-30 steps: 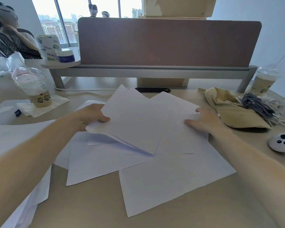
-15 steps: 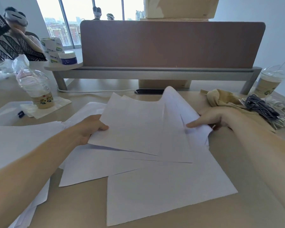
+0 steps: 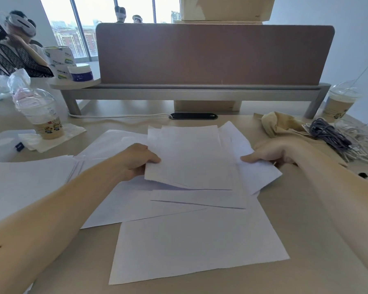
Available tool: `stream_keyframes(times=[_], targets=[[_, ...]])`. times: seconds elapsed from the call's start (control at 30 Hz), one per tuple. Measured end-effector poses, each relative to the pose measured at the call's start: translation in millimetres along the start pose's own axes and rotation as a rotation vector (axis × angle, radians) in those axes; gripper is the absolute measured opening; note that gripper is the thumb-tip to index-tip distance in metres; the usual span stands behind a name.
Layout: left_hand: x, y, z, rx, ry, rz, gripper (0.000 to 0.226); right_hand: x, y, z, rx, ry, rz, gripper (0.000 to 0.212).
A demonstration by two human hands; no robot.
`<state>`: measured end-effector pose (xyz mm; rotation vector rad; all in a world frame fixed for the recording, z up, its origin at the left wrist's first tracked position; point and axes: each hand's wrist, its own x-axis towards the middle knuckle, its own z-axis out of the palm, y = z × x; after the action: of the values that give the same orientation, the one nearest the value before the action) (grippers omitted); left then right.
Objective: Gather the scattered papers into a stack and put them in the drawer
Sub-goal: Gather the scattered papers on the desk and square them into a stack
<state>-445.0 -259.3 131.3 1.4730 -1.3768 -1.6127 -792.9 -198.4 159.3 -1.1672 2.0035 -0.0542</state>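
Since half second ago I see fanned white paper sheets (image 3: 191, 153) squared into rough bundle, frame centre, left hand (image 3: 136, 160) and right hand (image 3: 270, 153) fingers pinching its edges; more loose white sheets (image 3: 200, 240) under it on beige desk (image 3: 306, 272); drawer unseen, gathering half done

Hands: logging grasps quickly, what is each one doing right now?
Left hand: closed, gripping the left edge of the lifted papers.
Right hand: closed, pinching their right edge.
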Motion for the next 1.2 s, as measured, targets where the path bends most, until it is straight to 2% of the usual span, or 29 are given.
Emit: stream_keyframes(times=[0.03, 0.13, 0.23, 0.33, 0.43, 0.47, 0.53, 0.57, 0.6, 0.7, 0.77, 0.8, 0.87, 0.93, 0.97, 1.03, 1.1, 1.2], targets=[[0, -1, 5, 0.010, -0.012, -0.001, 0.021, -3, 2, -2, -0.030, 0.049, -0.022, 0.053], [0, -1, 17, 0.054, 0.022, -0.005, 0.008, -2, 10, -4, -0.036, 0.351, -0.106, 0.037], [6, 6, 29, 0.092, 0.087, 0.042, 0.010, 7, 16, 13, 0.010, 0.259, -0.146, 0.014], [9, 14, 39, 0.096, 0.078, 0.053, 0.018, 12, 8, 22, 0.018, 0.355, -0.174, 0.016], [7, 12, 49, 0.111, -0.029, 0.051, 0.027, 11, 4, 20, 0.129, 0.516, -0.131, 0.034], [7, 9, 53, 0.117, -0.068, 0.066, 0.029, 10, 4, 18, 0.256, 0.483, -0.093, 0.045], [7, 4, 59, 0.145, -0.136, 0.097, 0.032, 8, 1, 15, 0.447, 0.361, -0.013, 0.087], [7, 3, 62, 0.162, -0.168, 0.105, 0.035, 7, 0, 13, 0.436, 0.300, 0.002, 0.105], [9, 1, 63, 0.178, -0.189, 0.109, 0.040, 5, -3, 13, 0.394, 0.263, 0.014, 0.107], [12, 1, 65, 0.239, -0.238, 0.104, 0.051, 8, -4, 13, 0.238, 0.286, 0.015, 0.058], [9, 4, 61, 0.245, -0.283, 0.099, 0.048, 12, 2, 11, 0.156, 0.361, 0.002, 0.041], [8, 6, 53, 0.256, -0.254, 0.126, 0.041, 15, 6, 9, 0.141, 0.404, -0.004, 0.039], [12, 12, 23, 0.353, -0.020, 0.240, 0.029, 16, 17, 2, 0.157, 0.449, -0.043, 0.038], [21, 16, -18, 0.536, 0.266, 0.267, 0.035, 13, 30, -7, 0.243, 0.468, -0.086, 0.037], [22, 15, -36, 0.622, 0.345, 0.218, 0.044, 13, 34, -10, 0.273, 0.470, -0.076, 0.042], [24, 7, -58, 0.764, 0.355, 0.073, 0.065, 13, 38, -10, 0.293, 0.479, -0.040, 0.052], [23, 0, -60, 0.821, 0.274, 0.025, 0.078, 15, 36, -3, 0.379, 0.459, -0.033, 0.051], [21, 0, -44, 0.769, 0.141, 0.068, 0.087, 18, 20, 11, 0.369, 0.405, -0.078, 0.028]])
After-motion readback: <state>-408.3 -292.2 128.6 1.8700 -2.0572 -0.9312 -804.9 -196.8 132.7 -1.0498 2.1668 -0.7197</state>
